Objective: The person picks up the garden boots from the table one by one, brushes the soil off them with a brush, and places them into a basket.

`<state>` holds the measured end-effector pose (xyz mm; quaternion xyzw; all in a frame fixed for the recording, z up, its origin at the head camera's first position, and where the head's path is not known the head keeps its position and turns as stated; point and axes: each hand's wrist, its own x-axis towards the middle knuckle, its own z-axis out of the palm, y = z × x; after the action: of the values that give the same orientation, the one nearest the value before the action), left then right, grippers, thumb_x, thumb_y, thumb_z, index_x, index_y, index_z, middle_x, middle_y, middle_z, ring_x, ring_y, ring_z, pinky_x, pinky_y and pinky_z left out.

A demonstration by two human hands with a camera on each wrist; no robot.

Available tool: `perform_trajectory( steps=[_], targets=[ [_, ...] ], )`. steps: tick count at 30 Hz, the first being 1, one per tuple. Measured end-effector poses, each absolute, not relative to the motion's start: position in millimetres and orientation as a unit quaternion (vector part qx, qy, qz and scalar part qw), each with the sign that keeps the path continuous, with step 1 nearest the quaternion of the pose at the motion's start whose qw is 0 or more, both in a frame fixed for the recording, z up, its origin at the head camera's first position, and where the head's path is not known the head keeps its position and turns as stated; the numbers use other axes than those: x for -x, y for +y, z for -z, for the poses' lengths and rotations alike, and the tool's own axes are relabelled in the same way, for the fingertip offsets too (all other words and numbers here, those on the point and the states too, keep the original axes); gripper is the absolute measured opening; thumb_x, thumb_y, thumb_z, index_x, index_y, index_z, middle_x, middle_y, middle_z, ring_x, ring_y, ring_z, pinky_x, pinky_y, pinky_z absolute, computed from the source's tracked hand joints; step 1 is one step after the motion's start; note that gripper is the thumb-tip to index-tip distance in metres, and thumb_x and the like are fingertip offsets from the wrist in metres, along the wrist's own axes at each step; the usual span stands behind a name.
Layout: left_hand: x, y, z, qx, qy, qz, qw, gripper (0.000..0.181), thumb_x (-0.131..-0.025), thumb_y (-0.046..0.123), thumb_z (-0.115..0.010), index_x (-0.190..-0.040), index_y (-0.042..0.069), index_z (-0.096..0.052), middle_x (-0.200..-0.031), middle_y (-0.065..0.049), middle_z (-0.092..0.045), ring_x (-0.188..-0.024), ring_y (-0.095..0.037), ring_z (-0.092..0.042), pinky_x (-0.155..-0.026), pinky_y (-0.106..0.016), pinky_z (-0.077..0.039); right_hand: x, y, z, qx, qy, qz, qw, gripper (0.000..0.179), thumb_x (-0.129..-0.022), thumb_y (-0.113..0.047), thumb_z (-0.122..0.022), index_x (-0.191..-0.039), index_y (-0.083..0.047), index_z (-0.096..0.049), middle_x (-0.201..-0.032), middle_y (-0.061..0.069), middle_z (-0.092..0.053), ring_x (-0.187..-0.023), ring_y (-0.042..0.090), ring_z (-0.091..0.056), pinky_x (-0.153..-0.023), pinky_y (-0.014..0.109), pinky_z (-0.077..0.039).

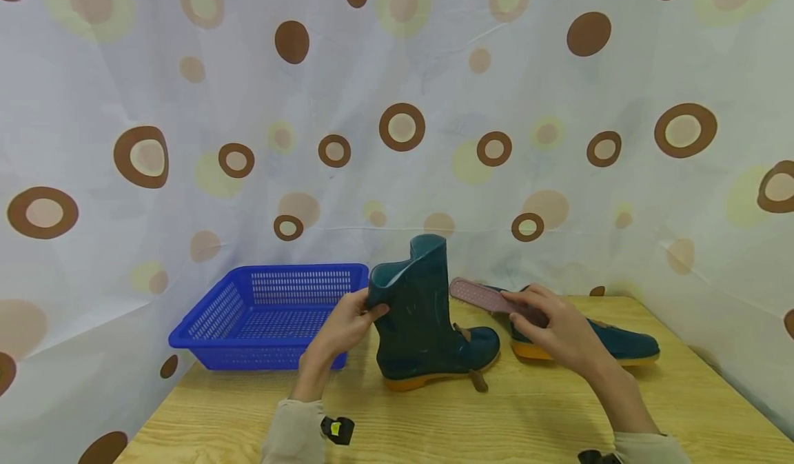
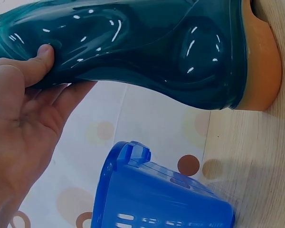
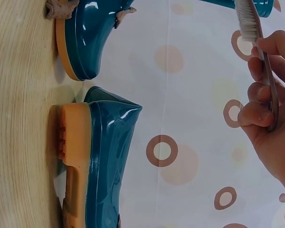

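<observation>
A tall teal rubber boot with an orange sole stands upright on the table. My left hand grips the back of its shaft near the top, thumb on the near side, as the left wrist view shows closely. Brown clumps cling to the boot's toe, one of them a small brown lump beside the sole. In my right hand is a scrub brush with a pinkish-brown back and white bristles, held to the right of the boot's shaft. Behind that hand sits a low teal shoe with an orange sole.
On the left a blue plastic basket with slotted walls stands close to the left hand. The wooden table extends under everything. A white curtain with brown and yellow circles hangs behind and along both sides.
</observation>
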<state>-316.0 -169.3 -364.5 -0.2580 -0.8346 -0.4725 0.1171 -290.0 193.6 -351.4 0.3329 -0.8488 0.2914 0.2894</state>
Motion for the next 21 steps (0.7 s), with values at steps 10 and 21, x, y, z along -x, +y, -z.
perform_trajectory(
  steps=[10,21],
  targets=[
    [319.2,-174.2,366.8,0.273,-0.827,0.477,0.118,0.023,-0.101,0.011,-0.056,-0.119,0.003,-0.066,-0.116,-0.015,-0.07,-0.113,-0.032,-0.066,-0.097,-0.051,-0.054,289.3,194.7,350.5,-0.311,-0.865,-0.284,0.273,0.029,-0.094,-0.012,-0.067,-0.123,-0.011,-0.069,-0.087,-0.008,-0.051,-0.064,0.002,-0.037,-0.054,0.02,-0.034],
    [322.5,-167.1,368.7,0.25,-0.818,0.487,0.176,0.02,-0.099,0.008,-0.058,-0.116,0.005,-0.068,-0.112,-0.011,-0.071,-0.105,-0.022,-0.063,-0.091,-0.044,-0.055,289.6,196.1,350.3,-0.298,-0.878,-0.273,0.257,0.028,-0.094,-0.013,-0.067,-0.122,-0.011,-0.069,-0.083,-0.008,-0.047,-0.063,0.002,-0.037,-0.055,0.021,-0.034]
  ],
)
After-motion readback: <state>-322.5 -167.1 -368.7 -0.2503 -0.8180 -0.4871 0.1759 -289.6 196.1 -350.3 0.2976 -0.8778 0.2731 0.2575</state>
